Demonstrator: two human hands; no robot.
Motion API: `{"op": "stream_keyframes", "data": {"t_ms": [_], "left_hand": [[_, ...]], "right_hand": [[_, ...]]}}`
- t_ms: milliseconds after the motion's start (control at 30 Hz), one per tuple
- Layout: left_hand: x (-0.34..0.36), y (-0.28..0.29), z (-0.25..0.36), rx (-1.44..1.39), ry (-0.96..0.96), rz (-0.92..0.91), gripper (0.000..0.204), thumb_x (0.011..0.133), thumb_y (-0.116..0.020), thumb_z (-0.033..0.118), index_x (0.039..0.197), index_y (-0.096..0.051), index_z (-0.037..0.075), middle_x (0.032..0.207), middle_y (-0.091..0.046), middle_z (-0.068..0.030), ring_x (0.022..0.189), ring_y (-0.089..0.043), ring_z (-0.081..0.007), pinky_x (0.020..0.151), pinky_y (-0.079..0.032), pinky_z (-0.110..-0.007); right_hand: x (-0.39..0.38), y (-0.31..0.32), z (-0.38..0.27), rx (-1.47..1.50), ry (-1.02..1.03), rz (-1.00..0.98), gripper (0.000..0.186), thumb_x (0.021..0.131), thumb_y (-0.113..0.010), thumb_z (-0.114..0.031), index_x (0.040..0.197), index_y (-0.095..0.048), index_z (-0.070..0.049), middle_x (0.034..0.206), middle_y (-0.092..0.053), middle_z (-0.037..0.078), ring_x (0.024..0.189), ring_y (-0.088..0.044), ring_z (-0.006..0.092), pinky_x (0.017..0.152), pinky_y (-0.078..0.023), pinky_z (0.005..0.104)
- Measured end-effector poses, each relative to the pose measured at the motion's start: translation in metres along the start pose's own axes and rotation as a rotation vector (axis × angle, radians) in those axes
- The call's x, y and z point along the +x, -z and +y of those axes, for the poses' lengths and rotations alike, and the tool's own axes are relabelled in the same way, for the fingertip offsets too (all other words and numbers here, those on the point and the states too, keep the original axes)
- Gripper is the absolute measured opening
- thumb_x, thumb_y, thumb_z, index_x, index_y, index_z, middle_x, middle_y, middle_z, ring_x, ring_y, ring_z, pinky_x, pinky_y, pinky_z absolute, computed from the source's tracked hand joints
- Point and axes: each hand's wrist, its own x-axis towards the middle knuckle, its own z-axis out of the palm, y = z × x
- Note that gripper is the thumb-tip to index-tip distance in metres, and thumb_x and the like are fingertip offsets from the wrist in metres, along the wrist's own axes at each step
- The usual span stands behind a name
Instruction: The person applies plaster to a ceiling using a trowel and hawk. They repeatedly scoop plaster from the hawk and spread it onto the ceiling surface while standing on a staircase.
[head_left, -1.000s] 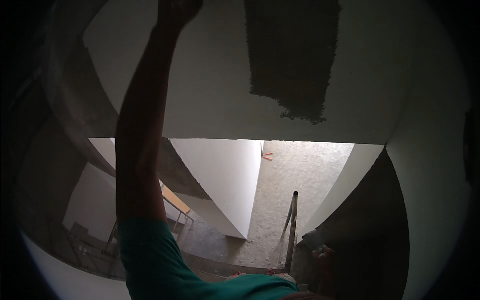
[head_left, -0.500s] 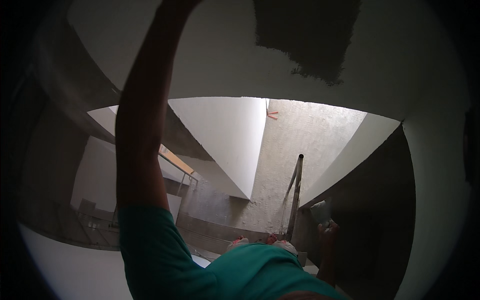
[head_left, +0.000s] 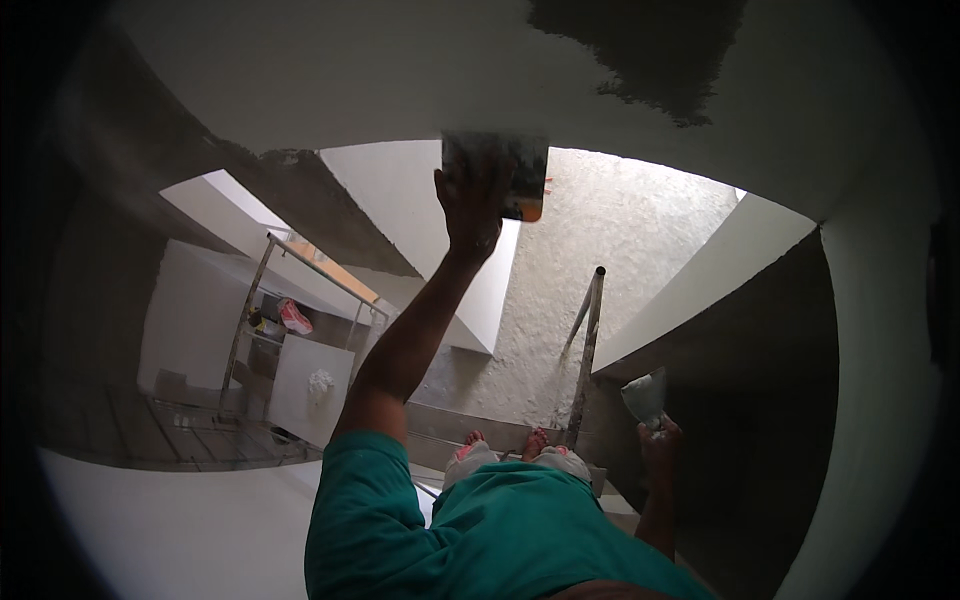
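My left hand (head_left: 468, 205) is raised in front of me, its fingers pressed on a wide, flat filling blade (head_left: 529, 178) with an orange corner. The blade's upper edge meets the lower edge of a white coated surface (head_left: 380, 85). Bare dark grey shows as a ragged patch (head_left: 665, 50) on that surface, up and to the right of the blade. Low at my right side, my right hand (head_left: 660, 434) is closed round the handle of a putty knife (head_left: 644, 395), whose broad blade carries pale putty. My right hand touches nothing else that I can see.
A metal pole (head_left: 590, 350) rises close in front of my feet (head_left: 536, 440). At the left stand a metal frame (head_left: 246, 320) and a pale board (head_left: 305, 385) with a white lump on it. A red-and-white bag (head_left: 295, 316) lies beyond. Rough floor (head_left: 560, 240) lies far below.
My left arm has come down and to the right from high on the white surface, bringing the filling blade into view at its lower edge. My right hand has hardly moved.
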Motion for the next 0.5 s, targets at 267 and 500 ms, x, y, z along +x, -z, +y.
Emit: {"op": "stream_keyframes", "data": {"t_ms": [267, 500], "left_hand": [[-0.251, 0.055, -0.007, -0.205, 0.448, -0.584, 0.078, 0.064, -0.062, -0.001, 0.139, -0.047, 0.014, 0.143, -0.047, -0.0107, 0.124, -0.045, -0.0421, 0.104, -0.035, -0.052], [-0.597, 0.277, -0.046, 0.123, 1.762, -1.291, 0.048, 0.082, -0.052, 0.014, 0.127, -0.061, 0.027, 0.127, -0.061, -0.0131, 0.117, -0.058, -0.0343, 0.101, -0.046, -0.043]], "right_hand": [[0.027, -0.051, 0.038, -0.093, 0.247, -0.066, 0.026, 0.070, -0.074, -0.015, 0.086, -0.064, 0.002, 0.068, -0.061, 0.010, 0.064, -0.062, 0.0237, 0.063, -0.050, 0.0356], [0.009, -0.070, -0.013, 0.050, 0.195, -0.275, 0.026, 0.077, -0.070, -0.013, 0.096, -0.061, 0.004, 0.077, -0.061, 0.008, 0.069, -0.056, 0.0170, 0.067, -0.047, 0.0326]]}}
